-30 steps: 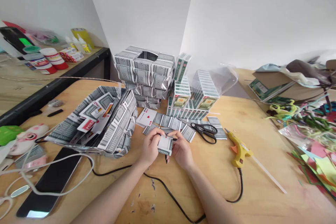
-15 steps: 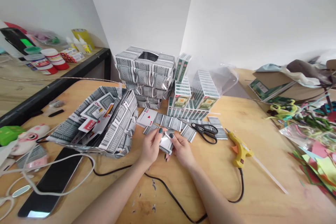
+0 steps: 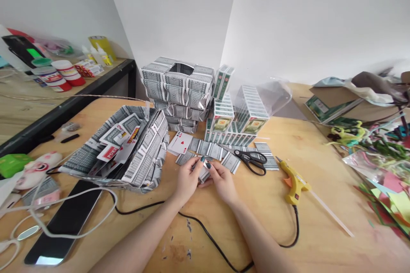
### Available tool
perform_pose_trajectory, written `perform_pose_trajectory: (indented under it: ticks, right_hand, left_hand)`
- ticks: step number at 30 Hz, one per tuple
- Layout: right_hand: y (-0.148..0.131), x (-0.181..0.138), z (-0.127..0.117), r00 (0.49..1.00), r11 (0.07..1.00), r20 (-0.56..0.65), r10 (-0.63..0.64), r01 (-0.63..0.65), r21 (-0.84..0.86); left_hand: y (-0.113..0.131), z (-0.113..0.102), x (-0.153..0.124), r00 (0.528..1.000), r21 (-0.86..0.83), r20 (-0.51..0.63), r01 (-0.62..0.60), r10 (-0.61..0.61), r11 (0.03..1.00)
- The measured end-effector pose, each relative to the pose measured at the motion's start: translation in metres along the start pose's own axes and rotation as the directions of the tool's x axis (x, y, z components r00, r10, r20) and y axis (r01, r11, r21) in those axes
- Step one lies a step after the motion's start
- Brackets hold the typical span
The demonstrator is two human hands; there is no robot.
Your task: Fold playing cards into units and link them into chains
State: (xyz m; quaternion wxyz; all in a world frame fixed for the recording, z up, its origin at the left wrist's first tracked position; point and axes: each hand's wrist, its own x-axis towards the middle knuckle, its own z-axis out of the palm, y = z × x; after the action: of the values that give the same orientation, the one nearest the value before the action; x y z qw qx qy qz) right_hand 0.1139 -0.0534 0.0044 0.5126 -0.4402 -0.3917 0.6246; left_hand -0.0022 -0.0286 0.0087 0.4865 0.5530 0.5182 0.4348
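Between my fingertips is a playing card point(image 3: 204, 174), partly folded, with much of it hidden by my fingers. My left hand point(image 3: 188, 178) pinches one side of it, and my right hand point(image 3: 223, 180) grips the other; the two thumbs nearly meet on top. Just beyond my hands lie folded card pieces point(image 3: 214, 150) in a row and a few face-up cards point(image 3: 181, 142), a heart ace on top. Black-handled scissors point(image 3: 253, 158) rest right of my hands. Further right is a yellow hot glue gun point(image 3: 295, 184) with a glue stick in its back.
A card-covered basket point(image 3: 144, 164) holding loose cards stands left, with a phone point(image 3: 64, 226) and white cable before it. Behind are a card-covered box point(image 3: 177, 87) and stacked card packs point(image 3: 229, 136). A black cord point(image 3: 205, 230) crosses the tabletop. Paper scraps point(image 3: 392, 200) lie far right.
My fingers have closed further over the card, and my thumbs have come closer together. The card's pale face shows less now, its patterned side more. The other things stay in place.
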Motion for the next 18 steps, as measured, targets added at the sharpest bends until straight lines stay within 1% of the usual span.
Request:
perform_pose_trajectory:
  ticks: [6,10,13,18]
  right_hand:
    - [0.000,0.000,-0.001,0.999,0.998,0.026,0.030,-0.029,-0.048]
    - [0.002,-0.001,-0.001,0.998,0.998,0.053,0.016,-0.012,-0.069]
    - [0.004,-0.001,-0.002,0.998,0.997,0.064,-0.018,0.022,-0.068]
    - [0.010,0.000,-0.003,0.998,0.993,0.027,-0.058,0.060,-0.103]
  left_hand:
    - [-0.001,-0.001,0.000,0.998,0.051,-0.029,-0.052,0.054,0.997]
    - [-0.001,-0.003,0.000,0.999,0.093,-0.017,-0.040,0.042,0.995]
    - [0.001,-0.004,0.000,1.000,0.059,-0.004,-0.015,0.015,0.998]
    - [-0.003,-0.003,0.003,0.997,-0.071,-0.014,0.069,-0.070,0.995]
